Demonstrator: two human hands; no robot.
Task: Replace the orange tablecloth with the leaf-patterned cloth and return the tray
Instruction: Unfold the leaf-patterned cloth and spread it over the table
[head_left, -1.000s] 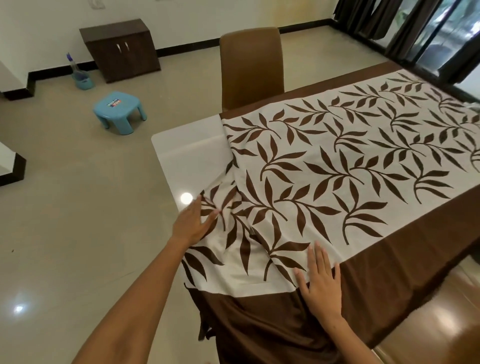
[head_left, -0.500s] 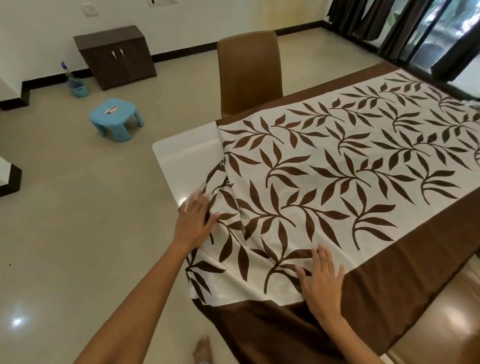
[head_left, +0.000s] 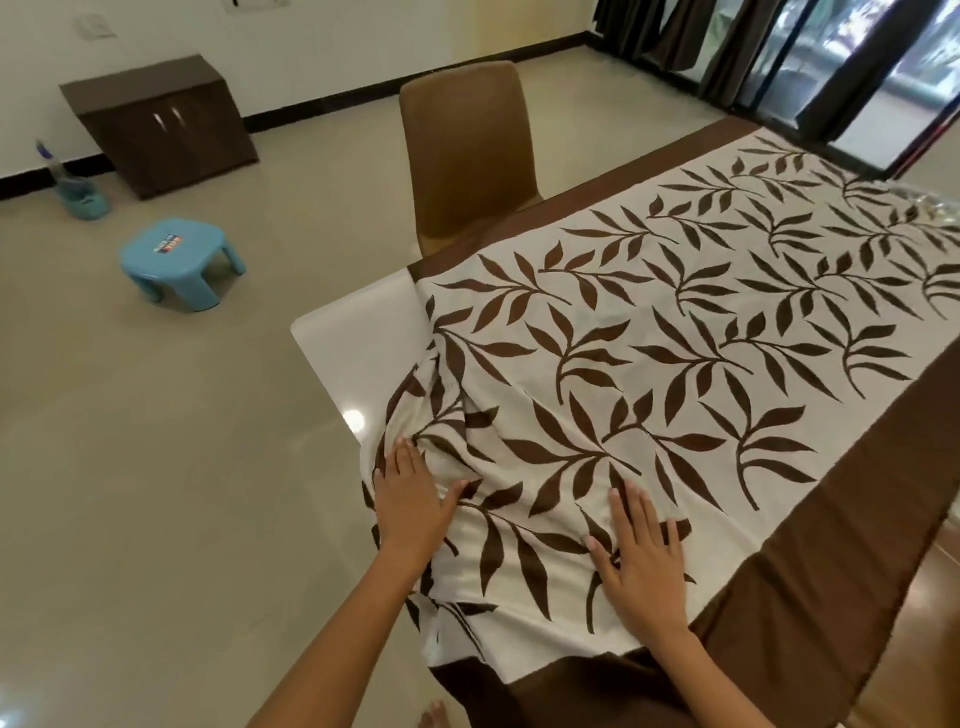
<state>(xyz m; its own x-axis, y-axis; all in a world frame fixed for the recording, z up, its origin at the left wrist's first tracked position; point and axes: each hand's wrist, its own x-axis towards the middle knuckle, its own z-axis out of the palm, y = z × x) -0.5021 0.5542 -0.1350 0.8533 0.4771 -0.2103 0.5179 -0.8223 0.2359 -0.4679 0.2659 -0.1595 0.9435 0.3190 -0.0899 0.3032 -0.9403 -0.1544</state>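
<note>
The leaf-patterned cloth (head_left: 675, 332), cream with brown leaves and a dark brown border, lies spread over the white table (head_left: 358, 353). The table's left end stays bare. My left hand (head_left: 410, 499) rests flat on the cloth's bunched left edge, fingers together and pointing away. My right hand (head_left: 641, 566) presses flat on the cloth near the front border, fingers slightly spread. Folds bunch up between and beyond my left hand. No orange cloth and no tray are in view.
A brown chair (head_left: 467, 150) stands at the table's far side. On the tiled floor to the left are a blue plastic stool (head_left: 179, 262), a dark low cabinet (head_left: 161, 124) and a blue bottle with a tub (head_left: 78, 192). Dark curtains (head_left: 779, 47) hang at the back right.
Both hands have slid toward the table's near corner on the cloth. The cloth's left edge has gathered into deeper folds around my left hand.
</note>
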